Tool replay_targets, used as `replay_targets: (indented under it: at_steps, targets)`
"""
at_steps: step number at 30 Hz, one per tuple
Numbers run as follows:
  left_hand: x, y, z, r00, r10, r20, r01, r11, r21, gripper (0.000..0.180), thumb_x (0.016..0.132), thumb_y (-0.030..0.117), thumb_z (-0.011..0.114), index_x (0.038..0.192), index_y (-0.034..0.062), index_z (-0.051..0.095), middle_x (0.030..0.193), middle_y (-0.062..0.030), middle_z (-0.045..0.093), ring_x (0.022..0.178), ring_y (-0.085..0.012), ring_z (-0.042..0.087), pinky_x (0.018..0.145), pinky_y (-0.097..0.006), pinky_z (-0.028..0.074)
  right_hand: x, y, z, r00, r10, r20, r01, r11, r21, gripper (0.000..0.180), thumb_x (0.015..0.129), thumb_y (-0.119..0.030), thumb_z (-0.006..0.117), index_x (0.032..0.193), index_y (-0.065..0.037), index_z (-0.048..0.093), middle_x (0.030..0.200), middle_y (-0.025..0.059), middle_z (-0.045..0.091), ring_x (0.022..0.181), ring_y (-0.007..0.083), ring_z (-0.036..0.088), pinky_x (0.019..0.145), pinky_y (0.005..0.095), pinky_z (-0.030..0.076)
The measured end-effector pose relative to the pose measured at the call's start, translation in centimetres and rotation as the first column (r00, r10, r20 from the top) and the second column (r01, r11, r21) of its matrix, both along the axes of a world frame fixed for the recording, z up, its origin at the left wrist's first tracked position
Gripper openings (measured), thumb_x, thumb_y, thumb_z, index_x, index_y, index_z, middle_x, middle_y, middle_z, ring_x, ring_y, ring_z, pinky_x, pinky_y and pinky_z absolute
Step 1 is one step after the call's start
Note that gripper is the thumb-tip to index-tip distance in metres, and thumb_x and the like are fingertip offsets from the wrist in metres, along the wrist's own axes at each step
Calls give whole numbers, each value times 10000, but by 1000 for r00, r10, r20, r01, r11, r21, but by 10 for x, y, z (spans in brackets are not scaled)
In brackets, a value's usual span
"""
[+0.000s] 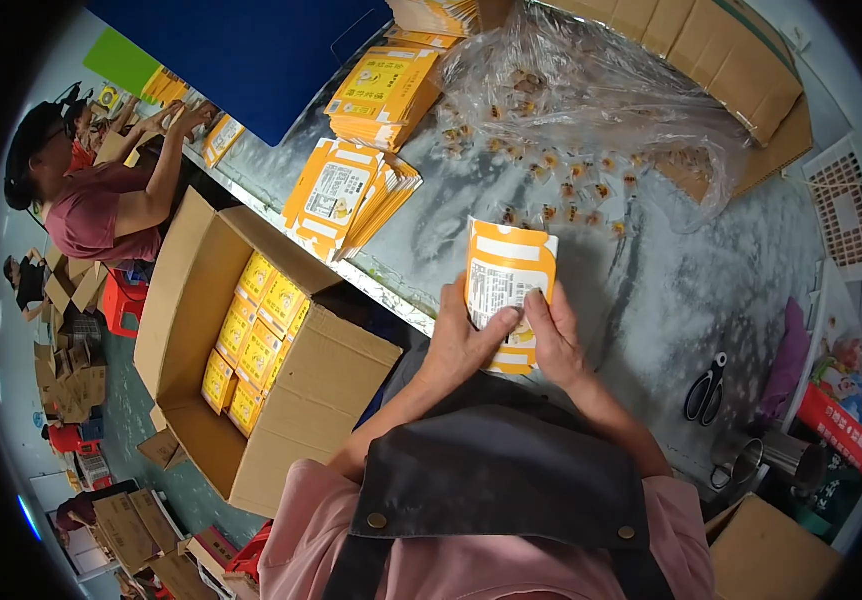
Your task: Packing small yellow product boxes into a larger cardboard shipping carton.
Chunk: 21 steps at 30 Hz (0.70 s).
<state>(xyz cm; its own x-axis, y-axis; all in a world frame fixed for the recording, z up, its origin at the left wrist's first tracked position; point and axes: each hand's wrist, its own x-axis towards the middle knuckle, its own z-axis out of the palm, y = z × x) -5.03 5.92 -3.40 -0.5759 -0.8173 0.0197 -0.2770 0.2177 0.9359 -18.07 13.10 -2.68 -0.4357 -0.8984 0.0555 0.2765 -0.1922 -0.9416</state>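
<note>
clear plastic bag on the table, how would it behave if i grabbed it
The clear plastic bag looks crumpled and thin, so probably floppy. The small wrapped pieces lie loose inside, so they would likely shift and spill toward the open edge. Probably light.

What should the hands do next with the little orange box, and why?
Probably push its sides apart to pop it open. Both the left hand and the right hand pinch the orange box, which looks flat, while small wrapped sweets lie just beyond it on the table.
</note>
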Motion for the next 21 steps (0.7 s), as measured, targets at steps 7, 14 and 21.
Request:
replay_targets:
  at_steps: [7,14,21]
  targets:
    - [2,-4,1,958,261,-122,-254,965,69,555,916,232,677,1267,-79,380,1109,-192,583,1007,-209,592,874,-334,489,-17,1,-6,979,31,-201,-4,991,134,204,1023,-184,479,1047,3,558,909,37,628,890,45,548,774,254,473]
    - [13,-12,-7,954,282,-100,-288,956,-55,398,973,216,585,1229,-44,426,1064,-173,585,915,-206,592,815,-325,491,-59,-4,12,989,101,-112,-74,973,219,330,1040,-283,418,1049,-5,595,936,59,679,827,98,666,717,242,545]
    - [16,-15,-3,925,224,-306,-176,968,176,328,1016,129,487,1291,-23,392,1134,-79,562,1043,-110,516,933,-242,406,-76,3,18,846,344,407,-407,910,77,246,1003,-182,482,1046,28,604,964,98,689,868,182,700,711,303,594]
